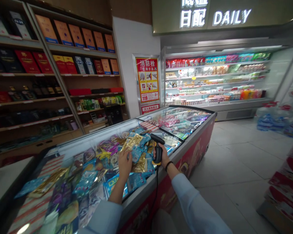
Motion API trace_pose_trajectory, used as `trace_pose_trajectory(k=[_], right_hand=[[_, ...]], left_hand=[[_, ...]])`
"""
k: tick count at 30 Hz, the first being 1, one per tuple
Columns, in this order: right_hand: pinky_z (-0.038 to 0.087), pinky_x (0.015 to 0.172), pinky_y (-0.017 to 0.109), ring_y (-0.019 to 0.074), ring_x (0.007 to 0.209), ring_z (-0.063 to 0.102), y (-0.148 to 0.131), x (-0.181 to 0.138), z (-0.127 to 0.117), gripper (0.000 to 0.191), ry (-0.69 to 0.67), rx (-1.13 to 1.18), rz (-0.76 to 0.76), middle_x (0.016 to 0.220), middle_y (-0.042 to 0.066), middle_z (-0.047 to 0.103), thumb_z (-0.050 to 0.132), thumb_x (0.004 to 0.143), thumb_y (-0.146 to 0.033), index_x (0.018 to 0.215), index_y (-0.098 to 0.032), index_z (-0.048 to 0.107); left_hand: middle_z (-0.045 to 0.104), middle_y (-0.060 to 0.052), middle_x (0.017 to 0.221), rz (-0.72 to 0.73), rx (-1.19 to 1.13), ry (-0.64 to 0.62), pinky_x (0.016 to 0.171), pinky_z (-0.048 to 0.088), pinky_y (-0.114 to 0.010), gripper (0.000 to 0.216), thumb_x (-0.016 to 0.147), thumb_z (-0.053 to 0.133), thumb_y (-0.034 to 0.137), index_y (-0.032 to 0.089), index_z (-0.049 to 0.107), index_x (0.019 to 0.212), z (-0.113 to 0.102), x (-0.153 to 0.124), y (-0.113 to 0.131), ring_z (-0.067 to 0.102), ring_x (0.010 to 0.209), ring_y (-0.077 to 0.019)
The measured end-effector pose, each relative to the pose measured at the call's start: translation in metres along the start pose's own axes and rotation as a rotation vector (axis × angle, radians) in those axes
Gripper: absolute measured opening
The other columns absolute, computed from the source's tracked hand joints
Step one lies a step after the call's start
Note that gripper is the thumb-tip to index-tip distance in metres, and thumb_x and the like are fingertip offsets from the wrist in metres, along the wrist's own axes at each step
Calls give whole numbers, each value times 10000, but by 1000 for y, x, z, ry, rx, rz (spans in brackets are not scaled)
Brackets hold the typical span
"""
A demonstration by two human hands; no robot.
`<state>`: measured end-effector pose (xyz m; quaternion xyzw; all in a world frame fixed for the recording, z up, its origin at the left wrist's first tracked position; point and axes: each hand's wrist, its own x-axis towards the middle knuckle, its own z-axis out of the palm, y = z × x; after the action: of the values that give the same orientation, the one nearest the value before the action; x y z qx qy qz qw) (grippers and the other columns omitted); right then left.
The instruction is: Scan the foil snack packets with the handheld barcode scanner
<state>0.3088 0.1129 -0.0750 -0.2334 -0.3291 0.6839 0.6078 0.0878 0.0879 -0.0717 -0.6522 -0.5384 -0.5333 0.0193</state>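
My right hand [164, 156] is wrapped round the grip of a black handheld barcode scanner [157, 150], its head pointing left over the freezer. A dark cable hangs from the scanner's base. Farther left, my left hand [125, 162] is closed at the lower end of a shiny gold packet [132, 141]; some fingers are hidden from view. Beneath both hands lies a heap of blue and gold wrapped packets, among them another gold packet [141, 164] and a blue packet [137, 153]. All this is at the open-topped chest freezer [146, 182].
Sliding glass [183, 122] covers the freezer's far part. Shelves of boxes and bottles [88, 78] line the left wall. A lit refrigerated display [217, 81] stands at the back. Water bottles [273, 118] and red cartons [286, 185] are on the right of the tiled floor.
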Motion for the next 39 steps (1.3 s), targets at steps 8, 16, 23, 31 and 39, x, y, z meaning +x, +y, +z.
trace_pose_trajectory(k=[8,16,23,31,39], right_hand=[[390,353,215,119,364,503,-6,-10,22,360,-42,-3,-91,487,-35,541,641,723,-538,779,-189,571],[394,354,215,118,367,491,39,-22,103,330,-244,-6,31,496,-32,547,608,761,-515,817,-190,595],[405,353,233,137,384,534,109,-23,170,352,-401,-106,264,509,-8,589,612,755,-534,772,-183,585],[400,327,230,125,336,514,166,5,218,357,-396,-207,365,480,-20,583,628,736,-530,734,-180,560],[397,335,210,113,352,516,174,9,217,383,-418,-119,407,473,-10,572,620,732,-552,646,-185,550]], left_hand=[[678,-86,1173,-160,-143,210,1090,378,-445,323,860,477,381,202,737,929,-97,19,-8,569,1174,-241],[693,-82,1160,-336,-104,460,1051,420,-403,355,788,503,389,166,731,944,-238,18,-75,584,1160,-248],[725,-97,1056,-550,44,385,999,445,-400,378,768,501,387,146,725,954,-285,-10,-111,627,1063,-265],[730,-84,1012,-567,207,374,961,461,-370,310,775,466,346,189,715,870,-288,-25,-149,642,1014,-245],[719,-80,959,-584,287,445,884,483,-399,319,802,468,388,198,708,894,-295,-30,-156,646,924,-262]])
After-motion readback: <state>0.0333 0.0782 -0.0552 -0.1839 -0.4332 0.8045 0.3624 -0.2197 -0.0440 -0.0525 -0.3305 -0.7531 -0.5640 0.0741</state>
